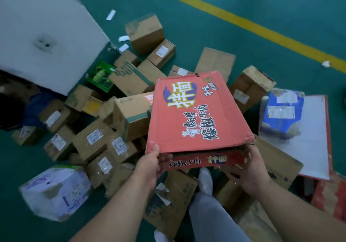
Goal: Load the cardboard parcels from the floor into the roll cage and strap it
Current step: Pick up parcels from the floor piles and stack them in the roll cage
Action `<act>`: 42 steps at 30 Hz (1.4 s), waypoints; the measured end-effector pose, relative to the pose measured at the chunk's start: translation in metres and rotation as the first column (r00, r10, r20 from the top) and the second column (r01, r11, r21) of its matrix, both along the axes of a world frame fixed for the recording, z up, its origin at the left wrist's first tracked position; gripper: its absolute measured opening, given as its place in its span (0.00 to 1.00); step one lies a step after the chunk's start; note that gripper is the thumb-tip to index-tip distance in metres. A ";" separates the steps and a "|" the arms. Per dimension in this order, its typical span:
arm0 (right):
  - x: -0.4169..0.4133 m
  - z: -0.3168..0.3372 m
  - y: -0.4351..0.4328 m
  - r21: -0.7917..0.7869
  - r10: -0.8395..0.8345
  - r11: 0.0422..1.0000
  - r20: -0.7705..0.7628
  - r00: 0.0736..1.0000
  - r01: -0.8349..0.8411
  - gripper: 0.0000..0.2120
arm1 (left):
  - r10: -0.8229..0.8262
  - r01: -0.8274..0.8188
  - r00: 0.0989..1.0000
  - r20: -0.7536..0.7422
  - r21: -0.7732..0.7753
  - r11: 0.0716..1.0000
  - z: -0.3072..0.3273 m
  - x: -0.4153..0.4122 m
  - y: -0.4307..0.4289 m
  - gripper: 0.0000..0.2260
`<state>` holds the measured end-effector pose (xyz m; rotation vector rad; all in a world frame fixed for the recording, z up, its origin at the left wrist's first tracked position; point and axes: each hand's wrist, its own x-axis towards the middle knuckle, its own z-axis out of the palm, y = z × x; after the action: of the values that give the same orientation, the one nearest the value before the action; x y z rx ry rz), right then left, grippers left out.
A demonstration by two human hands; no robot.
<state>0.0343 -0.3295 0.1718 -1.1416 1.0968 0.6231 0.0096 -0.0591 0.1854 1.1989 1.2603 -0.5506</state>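
In the head view, your left hand (149, 164) grips the near left corner of the red noodle carton (194, 114), with the thumb on the top flap. Your right hand (250, 174) holds the near right corner, and its fingertips are hidden under the carton. The carton is printed cardboard, its near edge crushed and gaping. It reaches from your hands toward 12 o'clock, above the pile. Brown cardboard parcels (131, 116) lie heaped on the green floor (187, 26) from 9 to 12 o'clock; their white labels are too blurred to read. At 7 o'clock lies a white plastic-wrapped pack (56, 191), at 3 o'clock a blue parcel (282, 116). A dark shape at 9 o'clock is cut off by the frame edge.
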 end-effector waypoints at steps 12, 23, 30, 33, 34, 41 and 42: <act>-0.174 0.090 0.102 -0.013 0.187 0.982 0.045 0.981 -0.187 0.29 | 0.299 -0.289 0.939 0.168 -0.082 0.954 0.068 -0.268 0.092 0.18; -0.308 0.140 0.218 0.133 0.703 0.710 -0.061 0.709 -0.692 0.25 | 0.521 -0.526 0.842 0.136 -0.002 0.851 0.119 -0.489 0.154 0.17; -0.351 0.131 0.281 0.096 0.946 0.323 -0.011 0.323 -0.942 0.33 | 0.856 -0.852 0.512 0.076 0.171 0.494 0.115 -0.599 0.132 0.17; -0.379 0.131 0.303 0.149 0.994 0.106 0.019 0.110 -0.983 0.20 | 0.947 -0.938 0.321 0.023 0.148 0.315 0.081 -0.666 0.089 0.30; -0.388 0.132 0.308 0.141 0.997 0.069 0.021 0.072 -0.988 0.14 | 0.965 -0.954 0.260 -0.023 0.148 0.261 0.070 -0.684 0.071 0.38; -0.466 0.129 0.321 0.162 0.973 -0.227 0.086 -0.215 -0.960 0.15 | 0.987 -0.992 -0.076 -0.138 -0.091 -0.089 0.132 -0.733 -0.019 0.22; -0.478 0.132 0.321 0.191 0.958 -0.283 0.100 -0.269 -0.940 0.15 | 0.981 -0.983 -0.140 -0.131 -0.103 -0.154 0.139 -0.742 -0.032 0.25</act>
<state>-0.4436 -0.0083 0.3038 -1.7011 -0.3015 2.1216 -0.7321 -0.0913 0.3240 -0.2907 1.6792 0.5960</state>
